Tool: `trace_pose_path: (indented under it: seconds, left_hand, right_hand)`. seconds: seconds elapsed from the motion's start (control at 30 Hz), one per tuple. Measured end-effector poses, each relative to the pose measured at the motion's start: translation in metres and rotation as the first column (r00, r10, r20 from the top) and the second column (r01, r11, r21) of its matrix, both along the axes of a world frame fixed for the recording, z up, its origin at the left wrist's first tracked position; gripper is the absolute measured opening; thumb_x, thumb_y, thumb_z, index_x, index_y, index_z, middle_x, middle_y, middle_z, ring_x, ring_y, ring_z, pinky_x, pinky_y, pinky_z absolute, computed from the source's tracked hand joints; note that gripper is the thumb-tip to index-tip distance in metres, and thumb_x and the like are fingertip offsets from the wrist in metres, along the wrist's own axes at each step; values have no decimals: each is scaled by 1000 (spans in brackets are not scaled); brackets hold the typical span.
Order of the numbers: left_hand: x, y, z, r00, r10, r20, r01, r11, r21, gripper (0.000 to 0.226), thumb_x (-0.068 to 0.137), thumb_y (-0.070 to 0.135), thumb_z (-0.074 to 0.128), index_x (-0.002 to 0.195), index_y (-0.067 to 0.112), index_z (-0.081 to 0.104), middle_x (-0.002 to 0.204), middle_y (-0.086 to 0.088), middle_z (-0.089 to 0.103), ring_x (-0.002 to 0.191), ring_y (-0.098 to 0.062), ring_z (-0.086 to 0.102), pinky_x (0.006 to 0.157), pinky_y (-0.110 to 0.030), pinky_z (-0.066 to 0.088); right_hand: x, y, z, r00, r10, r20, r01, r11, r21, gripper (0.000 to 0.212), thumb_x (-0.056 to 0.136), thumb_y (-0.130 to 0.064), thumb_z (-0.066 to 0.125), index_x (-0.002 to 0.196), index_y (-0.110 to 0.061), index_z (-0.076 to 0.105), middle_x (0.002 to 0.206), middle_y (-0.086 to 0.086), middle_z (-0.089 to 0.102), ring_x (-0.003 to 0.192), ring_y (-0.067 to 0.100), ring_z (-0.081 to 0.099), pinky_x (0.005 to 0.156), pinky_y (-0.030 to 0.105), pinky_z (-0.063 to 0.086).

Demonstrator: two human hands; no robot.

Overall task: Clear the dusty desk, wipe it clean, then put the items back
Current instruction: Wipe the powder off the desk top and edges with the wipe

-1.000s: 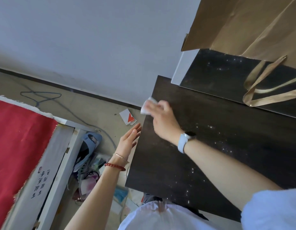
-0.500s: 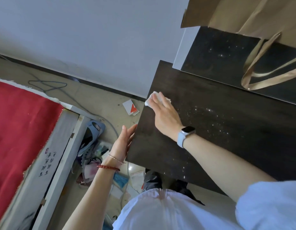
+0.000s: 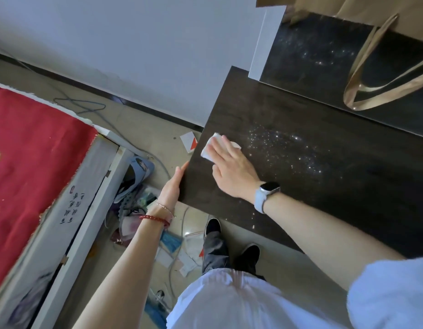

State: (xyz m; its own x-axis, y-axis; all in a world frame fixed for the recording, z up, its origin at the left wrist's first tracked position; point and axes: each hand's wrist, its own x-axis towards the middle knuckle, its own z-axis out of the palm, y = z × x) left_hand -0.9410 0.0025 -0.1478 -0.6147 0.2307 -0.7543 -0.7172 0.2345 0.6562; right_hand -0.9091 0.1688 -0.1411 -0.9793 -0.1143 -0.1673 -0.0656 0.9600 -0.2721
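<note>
Head view. Dark wood-grain desk [image 3: 300, 198] fills the right half of the frame; pale glittering dust specks scattered over its middle. Right hand [image 3: 231, 172] lies palm-down near the desk's left edge, fingers straight and flat, pressing a folded white tissue [image 3: 211, 148] onto the surface. Tissue shows past the fingertips on the far-left side, just beside the dust patch. Light-blue smartwatch [image 3: 265, 194] on the right wrist.

Left hand [image 3: 173, 186] flat, fingers extended together, palm against the desk's left side edge; it holds nothing. Red bead bracelet [image 3: 155, 219] and a thin chain on that wrist.

Raised dark shelf [image 3: 324, 55] at the desk's back, also speckled; a tan paper bag [image 3: 372, 10] stands on it, its ribbon handle [image 3: 372, 91] drooping over the shelf front.

Floor left of desk: small white-and-red card [image 3: 190, 142], grey-blue slipper [image 3: 139, 167], cables. Red cloth [image 3: 27, 162] over a bed at far left.
</note>
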Motion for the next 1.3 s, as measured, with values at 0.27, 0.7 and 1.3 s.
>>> trace_pose_path:
  seconds: [0.27, 0.7, 1.3]
  left_hand:
    - [10, -5, 1, 981, -162, -104, 139, 971, -194, 48, 96, 47, 24, 128, 21, 49, 128, -5, 54, 119, -19, 49, 110, -38, 32]
    - [-8, 48, 14, 604, -668, -435, 228, 667, -709, 55, 96, 30, 32, 144, 18, 9, 136, -16, 41, 109, -36, 51, 81, -42, 45]
    - [-6, 55, 14, 607, -684, -406, 156, 603, -782, 50, 96, 34, 28, 142, 18, 15, 132, -9, 45, 109, -31, 51, 76, -43, 45]
  right_hand:
    - [58, 1, 0, 922, 360, -139, -359, 933, 33, 51, 82, -22, 33, 131, -11, 45, 137, 10, 50, 128, 29, 43, 102, 39, 41]
    - [97, 15, 4, 924, 374, -80, -371, 927, 55, 54, 86, -34, 32, 137, -18, 36, 146, 0, 38, 136, 22, 32, 106, 33, 33]
    - [-10, 85, -2, 983, -176, -60, 179, 983, 45, 55, 88, -32, 14, 137, -16, 31, 149, 11, 29, 137, 36, 22, 111, 47, 22]
